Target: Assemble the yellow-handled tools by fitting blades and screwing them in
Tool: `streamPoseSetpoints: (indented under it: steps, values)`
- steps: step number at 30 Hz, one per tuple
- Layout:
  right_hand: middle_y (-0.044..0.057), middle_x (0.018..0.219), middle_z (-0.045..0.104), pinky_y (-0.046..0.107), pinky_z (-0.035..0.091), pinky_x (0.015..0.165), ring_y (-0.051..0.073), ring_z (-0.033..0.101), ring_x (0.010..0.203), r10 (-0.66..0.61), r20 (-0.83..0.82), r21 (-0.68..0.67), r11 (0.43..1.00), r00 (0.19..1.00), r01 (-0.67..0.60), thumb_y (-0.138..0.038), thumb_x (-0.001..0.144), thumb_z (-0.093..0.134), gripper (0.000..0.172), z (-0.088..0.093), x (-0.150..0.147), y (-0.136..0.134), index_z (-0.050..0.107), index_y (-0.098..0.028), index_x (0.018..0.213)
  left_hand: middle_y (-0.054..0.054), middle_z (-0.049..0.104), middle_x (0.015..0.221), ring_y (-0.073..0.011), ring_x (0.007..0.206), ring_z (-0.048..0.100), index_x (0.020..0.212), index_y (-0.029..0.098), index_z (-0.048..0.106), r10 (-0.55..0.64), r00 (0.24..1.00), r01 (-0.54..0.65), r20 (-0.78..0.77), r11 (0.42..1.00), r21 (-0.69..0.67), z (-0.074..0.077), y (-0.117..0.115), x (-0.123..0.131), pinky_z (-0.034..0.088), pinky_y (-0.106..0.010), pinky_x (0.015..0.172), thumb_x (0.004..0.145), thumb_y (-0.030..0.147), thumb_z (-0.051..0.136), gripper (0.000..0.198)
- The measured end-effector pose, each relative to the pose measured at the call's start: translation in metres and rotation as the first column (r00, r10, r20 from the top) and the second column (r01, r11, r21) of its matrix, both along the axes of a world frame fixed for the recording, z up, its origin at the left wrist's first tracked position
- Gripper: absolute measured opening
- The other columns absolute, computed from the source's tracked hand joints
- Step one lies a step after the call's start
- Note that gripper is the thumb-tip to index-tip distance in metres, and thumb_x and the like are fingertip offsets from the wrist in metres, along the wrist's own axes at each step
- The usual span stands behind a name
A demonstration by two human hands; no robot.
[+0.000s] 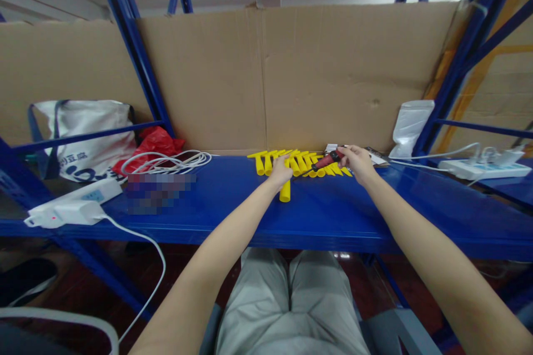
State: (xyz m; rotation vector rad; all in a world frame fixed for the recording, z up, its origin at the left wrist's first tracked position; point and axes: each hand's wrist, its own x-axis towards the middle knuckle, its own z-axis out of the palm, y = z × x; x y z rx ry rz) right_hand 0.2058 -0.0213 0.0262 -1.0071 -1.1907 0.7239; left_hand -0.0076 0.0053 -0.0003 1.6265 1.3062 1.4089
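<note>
My left hand (282, 170) is closed on a yellow T-shaped plastic piece (285, 193), whose round tube end points toward me; its upper part is hidden by the fingers. My right hand (353, 160) grips a red and black screwdriver (327, 161) by the handle. The tool's thin dark shaft slants down and left toward the yellow piece; I cannot make out whether its tip touches. Several similar yellow T-shaped pieces (260, 165) lie in a row behind my hands, partly covered by them and the tool.
The blue shelf top (216, 199) meets a cardboard panel (208, 77) at the back. On the left are a white cloth bag (94, 127), a red plastic bag (154, 144), coiled white cable (183, 162) and a power strip (79, 202). Another power strip (485, 169) lies right.
</note>
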Motion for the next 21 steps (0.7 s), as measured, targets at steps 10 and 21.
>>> streamPoseSetpoints:
  steps: [10, 21]
  values:
    - [-0.005, 0.047, 0.048, 0.018, 0.036, 0.038, 0.007, 0.046, 0.039, 0.272, 0.259, -0.424, 0.894, 0.927, -0.144, -0.024, 0.088, 0.056, 0.020, -0.006, -0.005, -0.009, 0.048, -0.019, 0.070, -0.014, 0.054, 0.131, -0.0221, 0.124, 0.050, 0.115, 0.012, 0.061, 0.076, 0.978, -0.070, -0.195, 0.997, 0.038, -0.004, -0.005, 0.001, 0.029, -0.028, 0.113, 0.064, -0.007, 0.054, 0.055]
    - [-0.003, 0.058, 0.054, 0.016, 0.035, 0.041, 0.005, 0.047, 0.045, 0.382, 0.462, -0.555, 0.829, 0.801, -0.075, -0.024, 0.091, 0.053, 0.015, -0.015, -0.003, -0.004, 0.050, -0.018, 0.078, -0.013, 0.055, 0.128, -0.0202, 0.120, 0.054, 0.111, 0.012, 0.059, 0.111, 0.971, -0.112, -0.212, 0.994, 0.005, -0.008, -0.001, 0.002, 0.034, -0.026, 0.109, 0.065, -0.003, 0.055, 0.049]
